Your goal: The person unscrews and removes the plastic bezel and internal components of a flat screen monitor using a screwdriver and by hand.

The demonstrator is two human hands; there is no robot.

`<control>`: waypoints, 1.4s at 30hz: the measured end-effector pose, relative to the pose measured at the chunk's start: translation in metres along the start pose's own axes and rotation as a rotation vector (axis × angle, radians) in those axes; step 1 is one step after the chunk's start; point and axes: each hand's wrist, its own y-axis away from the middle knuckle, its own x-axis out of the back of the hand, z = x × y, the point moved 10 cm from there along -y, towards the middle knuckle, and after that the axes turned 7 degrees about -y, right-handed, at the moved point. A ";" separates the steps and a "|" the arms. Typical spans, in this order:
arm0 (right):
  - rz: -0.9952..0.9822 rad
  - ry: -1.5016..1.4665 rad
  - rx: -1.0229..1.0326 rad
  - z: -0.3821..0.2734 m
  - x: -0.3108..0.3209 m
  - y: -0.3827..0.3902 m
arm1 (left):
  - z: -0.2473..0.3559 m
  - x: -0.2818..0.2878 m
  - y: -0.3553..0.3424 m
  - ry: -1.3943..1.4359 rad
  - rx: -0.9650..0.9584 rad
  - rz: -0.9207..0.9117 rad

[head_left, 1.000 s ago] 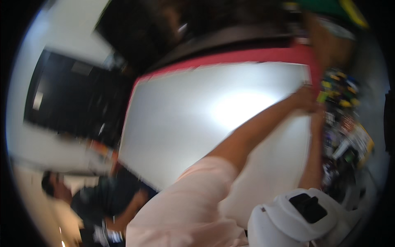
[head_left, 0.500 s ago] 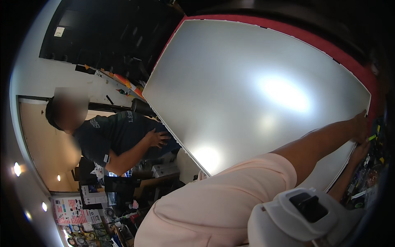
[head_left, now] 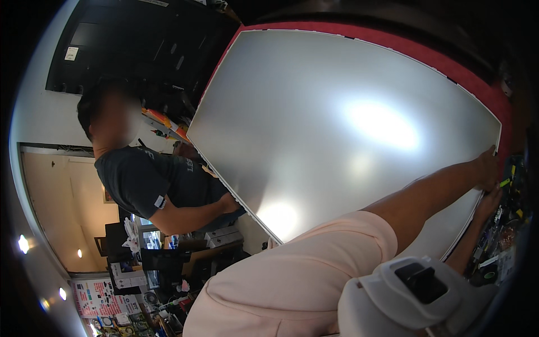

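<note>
1. Pale pink cloth covers your left upper arm, the sleeve (head_left: 292, 275) crossing over the panel; your left hand (head_left: 486, 169) is at the panel's right edge, fingers partly bent. You cannot tell from this view whether it grips the edge or only rests there.
2. Your right hand (head_left: 487, 204) is just beside the left, nearer you, at the same edge. Its fingers are bent; how far they close, and on what, cannot be told.
3. A small yellow-green item (head_left: 504, 183) shows at your right fingertips; whether you hold it is unclear.
4. The large silvery-white panel (head_left: 292, 112) lies flat before you, thin-rimmed, with bright glare spots on its face.
5. Under it, a red surface (head_left: 483, 100) shows as a band along the far and right edges.
6. Beyond your hands, to the right: a mixed heap of small parts (head_left: 508, 238), dim and crowded.
7. In the near foreground: a white plastic device (head_left: 370, 303) with a black insert.
8. Left side: a co-worker (head_left: 132, 174) in a dark T-shirt stands by the panel, one hand at its left edge.
9. Upper left: a big black panel (head_left: 129, 48) bearing a white label.
</note>
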 end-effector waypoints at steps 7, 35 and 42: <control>-0.028 0.006 -0.009 0.001 0.002 -0.001 | 0.003 0.005 0.004 0.006 -0.009 -0.038; 0.023 -0.057 -0.020 0.000 0.005 -0.003 | 0.007 0.010 0.003 -0.005 -0.050 -0.009; 0.014 -0.106 -0.049 0.003 -0.002 -0.001 | 0.003 0.005 0.001 -0.054 -0.044 -0.041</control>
